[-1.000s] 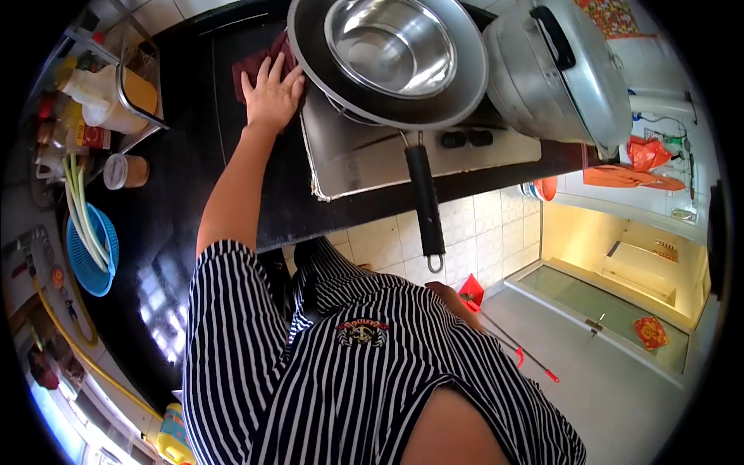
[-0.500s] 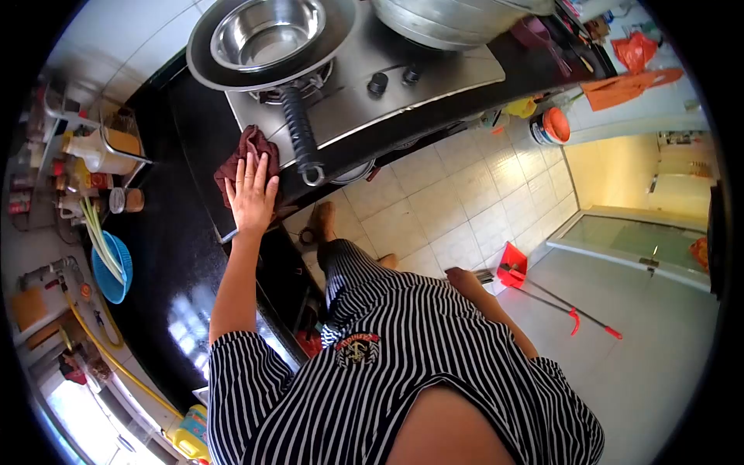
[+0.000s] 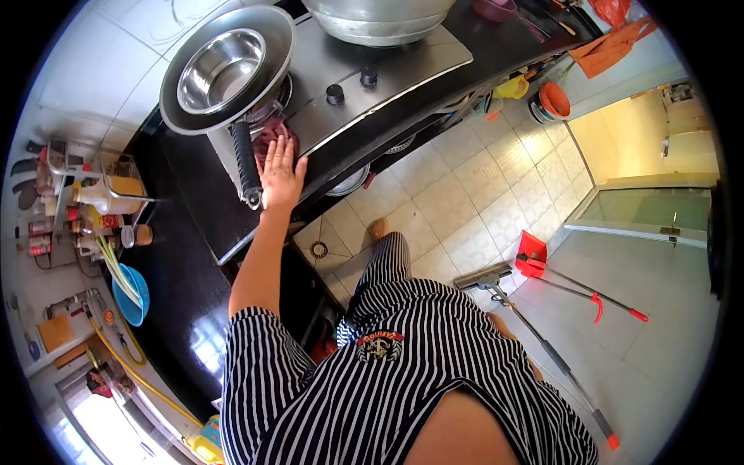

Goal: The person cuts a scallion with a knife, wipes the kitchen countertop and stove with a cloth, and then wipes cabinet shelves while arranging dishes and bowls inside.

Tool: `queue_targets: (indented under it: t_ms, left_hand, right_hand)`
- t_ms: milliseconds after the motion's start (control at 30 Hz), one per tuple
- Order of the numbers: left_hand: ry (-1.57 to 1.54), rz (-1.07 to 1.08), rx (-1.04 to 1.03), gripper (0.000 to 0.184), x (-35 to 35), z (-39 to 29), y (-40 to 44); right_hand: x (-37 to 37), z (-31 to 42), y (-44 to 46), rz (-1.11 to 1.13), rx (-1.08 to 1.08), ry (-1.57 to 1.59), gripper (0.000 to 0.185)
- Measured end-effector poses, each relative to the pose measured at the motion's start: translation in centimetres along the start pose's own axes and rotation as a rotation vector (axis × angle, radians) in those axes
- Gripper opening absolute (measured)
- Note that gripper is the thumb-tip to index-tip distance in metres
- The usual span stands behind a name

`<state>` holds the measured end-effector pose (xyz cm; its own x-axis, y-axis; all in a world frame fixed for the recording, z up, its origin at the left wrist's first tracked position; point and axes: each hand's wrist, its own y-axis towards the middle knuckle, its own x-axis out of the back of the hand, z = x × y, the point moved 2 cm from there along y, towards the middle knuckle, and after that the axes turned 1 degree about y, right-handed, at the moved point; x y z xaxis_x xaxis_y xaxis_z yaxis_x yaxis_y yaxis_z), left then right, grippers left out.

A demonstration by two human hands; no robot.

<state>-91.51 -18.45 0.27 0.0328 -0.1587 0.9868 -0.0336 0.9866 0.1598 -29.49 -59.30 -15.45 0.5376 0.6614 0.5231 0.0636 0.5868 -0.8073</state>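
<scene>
My left hand (image 3: 280, 180) lies palm down with its fingers stretched out over a dark red cloth (image 3: 271, 138) on the gas stove (image 3: 341, 124). The hand presses the cloth flat against the steel top, just right of the wok handle (image 3: 246, 164). A wok (image 3: 177, 118) sits tilted over the left burner, and a shiny steel bowl (image 3: 221, 74) rests inside it. Two black knobs (image 3: 335, 94) stand to the right of the cloth. My right hand is hidden behind my body; only a bit of the forearm (image 3: 505, 325) shows.
A large metal pot (image 3: 380, 23) covers the right burner. On the black counter (image 3: 167, 194), a blue basket (image 3: 132, 298) holds green stalks near a condiment rack (image 3: 116, 182). A squeegee mop (image 3: 535, 333), red dustpan (image 3: 532, 254) and bucket (image 3: 550, 103) are on the floor.
My left hand and the cloth have gone from the counter left of the wok handle onto the stove, right of it. My right hand has gone out of sight. The squeegee mop now shows.
</scene>
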Motion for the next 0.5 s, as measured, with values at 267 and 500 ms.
queue_targets:
  t_ms: [267,500]
  left_hand:
    - [-0.315,-0.133,0.077,0.055,-2.4,-6.0,7.6]
    - [-0.167,-0.190,0.035,0.040,-0.8,-6.7,7.6]
  right_hand:
    - [8.5,14.1,1.8,-0.113,0.225,0.252,0.031]
    - [13.4,17.4,5.0,-0.184,0.246,0.177,0.031]
